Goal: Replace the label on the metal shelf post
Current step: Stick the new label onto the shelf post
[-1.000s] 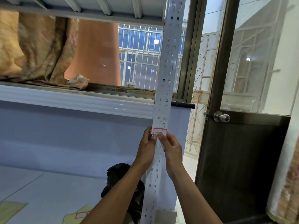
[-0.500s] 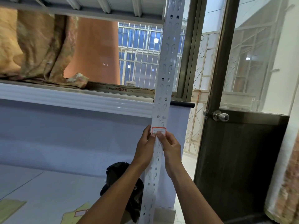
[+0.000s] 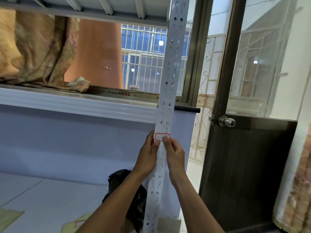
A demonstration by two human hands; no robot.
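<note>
Right now the red-bordered label (image 3: 162, 137) is sitting on the front of the metal shelf post (image 3: 171, 73). The left hand (image 3: 148, 155) is pinching its edge from 7 o'clock, and the right hand (image 3: 174, 154) is pinching from 5 o'clock, fingers curled.

Head view, forward, close to post (image 3: 168, 98)

Crumpled cloth (image 3: 42, 52), long carton (image 3: 126, 94) on shelf (image 3: 67, 102)

Left grip (image 3: 147, 154), right grip (image 3: 175, 154) raised; fingertips (image 3: 165, 140) pinching together.
</note>
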